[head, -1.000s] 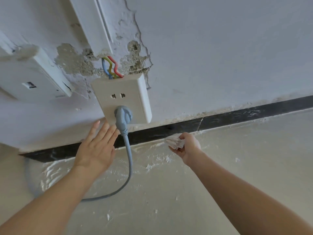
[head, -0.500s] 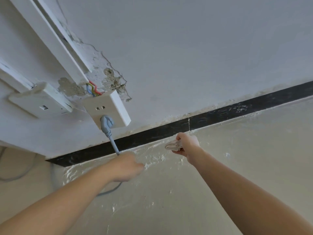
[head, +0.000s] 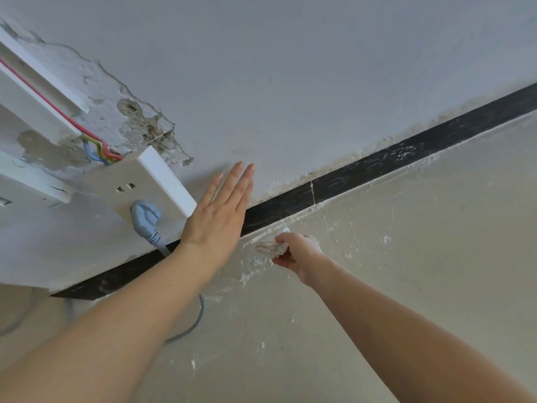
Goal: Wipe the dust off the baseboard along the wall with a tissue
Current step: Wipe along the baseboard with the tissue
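Half a second ago our left hand (head: 216, 216) was low over the floor near the cable (head: 200, 315). Now it is raised, with fingers straight and close together, and it seems to lean on the wall (head: 319, 82) just right of the socket (head: 139, 178), hiding a part of the baseboard (head: 377, 164). Our right hand (head: 299, 253) has hardly moved and pinches the crumpled, already soiled tissue (head: 271, 248) on the floor just under the baseboard. We cannot tell if they touch, so we judge the wiping is paused while we support ourselves.
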Available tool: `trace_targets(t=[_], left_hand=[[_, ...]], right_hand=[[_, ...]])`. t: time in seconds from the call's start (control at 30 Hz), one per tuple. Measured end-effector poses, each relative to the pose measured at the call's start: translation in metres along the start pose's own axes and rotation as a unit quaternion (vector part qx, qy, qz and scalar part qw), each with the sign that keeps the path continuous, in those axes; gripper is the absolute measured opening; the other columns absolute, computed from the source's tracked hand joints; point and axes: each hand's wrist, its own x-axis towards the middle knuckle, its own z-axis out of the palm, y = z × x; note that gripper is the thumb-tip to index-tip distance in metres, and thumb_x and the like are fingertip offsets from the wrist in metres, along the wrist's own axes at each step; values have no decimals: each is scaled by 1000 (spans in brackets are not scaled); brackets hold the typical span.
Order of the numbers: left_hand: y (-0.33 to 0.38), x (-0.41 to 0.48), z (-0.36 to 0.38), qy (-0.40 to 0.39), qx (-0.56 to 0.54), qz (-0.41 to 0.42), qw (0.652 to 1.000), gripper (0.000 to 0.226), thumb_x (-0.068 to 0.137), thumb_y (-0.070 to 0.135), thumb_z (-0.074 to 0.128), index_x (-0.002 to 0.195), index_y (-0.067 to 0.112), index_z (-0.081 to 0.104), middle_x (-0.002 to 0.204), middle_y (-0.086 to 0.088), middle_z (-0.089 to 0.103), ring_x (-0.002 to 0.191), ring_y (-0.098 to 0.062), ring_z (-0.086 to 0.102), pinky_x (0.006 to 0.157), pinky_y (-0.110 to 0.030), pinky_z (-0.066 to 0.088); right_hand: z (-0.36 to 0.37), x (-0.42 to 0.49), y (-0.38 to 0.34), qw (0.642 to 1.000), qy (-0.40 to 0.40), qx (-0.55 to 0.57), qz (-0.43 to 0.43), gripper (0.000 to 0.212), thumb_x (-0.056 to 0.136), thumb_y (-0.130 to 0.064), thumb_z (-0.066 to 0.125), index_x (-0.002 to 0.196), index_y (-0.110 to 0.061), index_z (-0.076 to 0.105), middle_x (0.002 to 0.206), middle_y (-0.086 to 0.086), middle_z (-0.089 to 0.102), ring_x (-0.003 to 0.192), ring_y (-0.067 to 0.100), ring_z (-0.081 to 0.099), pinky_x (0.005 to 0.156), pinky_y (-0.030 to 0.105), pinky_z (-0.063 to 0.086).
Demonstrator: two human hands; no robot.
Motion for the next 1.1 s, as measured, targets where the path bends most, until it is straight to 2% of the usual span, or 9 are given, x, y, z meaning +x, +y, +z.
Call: trace_targets(t=[0.23, 0.43, 0.57, 0.7, 0.77, 0.83, 0.97, 1.03, 1.1], left_hand=[[9, 16, 33, 127, -19, -68, 989, 86, 86, 10, 43, 148, 8, -17, 155, -10, -22, 143, -27, -18, 115, -45, -4], [17, 24, 46, 139, -24, -92, 986, 86, 84, 7, 36, 145, 11, -25, 152, -8, -30, 137, -27, -33, 114, -45, -12], [14, 29, 56, 164, -73, -103, 978, 93, 83, 13, 59, 150, 14, -5, 156, -3, -18, 143, -22, -19, 116, -44, -8], [19, 33, 59, 194, -98, -101, 971, 69, 92, 20, 42, 151, 13, 7, 158, -3, -5, 144, -21, -15, 117, -42, -8], [20, 33, 59, 197, -107, -100, 969, 64, 93, 24, 34, 151, 13, 9, 158, -4, 0, 144, -20, -14, 117, -42, -9], [19, 34, 60, 202, -102, -95, 969, 66, 93, 22, 38, 151, 13, 9, 158, -4, 0, 144, -20, -14, 117, -41, -10], [16, 33, 66, 194, -89, -95, 972, 85, 84, 9, 60, 151, 12, 9, 158, -5, -5, 144, -23, -16, 116, -42, -9], [17, 33, 67, 193, -85, -95, 973, 93, 79, 4, 64, 151, 12, 7, 157, -5, -9, 144, -24, -16, 116, -43, -9], [17, 34, 69, 201, -76, -93, 972, 95, 76, -1, 61, 151, 12, 4, 157, -5, -13, 143, -24, -17, 116, -43, -9]], right_hand=[[32, 27, 10, 997, -55, 51, 16, 43, 88, -1, 58, 129, 4, 46, 111, 27, 64, 91, 32, 70, 64, 33, 60], [45, 45, 6, 988, -65, 139, 17, 43, 91, -1, 52, 133, 3, 43, 105, 26, 67, 86, 29, 72, 63, 32, 61], [37, 43, -19, 988, -23, 147, 32, 22, 90, 4, 50, 111, 9, 55, 104, 29, 66, 89, 36, 71, 78, 40, 60], [11, 40, -49, 985, 39, 164, 32, 10, 91, 7, 48, 83, 5, 53, 110, 32, 63, 95, 38, 68, 82, 40, 58], [-7, 39, -59, 983, 46, 177, 2, 11, 92, 6, 46, 99, 9, 54, 121, 30, 58, 89, 34, 67, 76, 36, 59], [-25, 39, -66, 976, 68, 205, -34, 34, 93, 4, 43, 127, 7, 46, 127, 24, 54, 79, 23, 64, 75, 31, 60], [-54, 33, -72, 956, 132, 248, -82, 16, 95, -1, 45, 108, 0, 52, 99, 19, 58, 78, 25, 65, 81, 36, 59], [-45, 28, -62, 968, 122, 202, -89, 24, 94, -2, 44, 115, 4, 54, 86, 12, 53, 71, 22, 58, 78, 37, 59], [-25, 29, -42, 984, 93, 133, -70, 37, 90, -3, 49, 126, 6, 49, 94, 14, 58, 73, 25, 63, 68, 36, 60]])
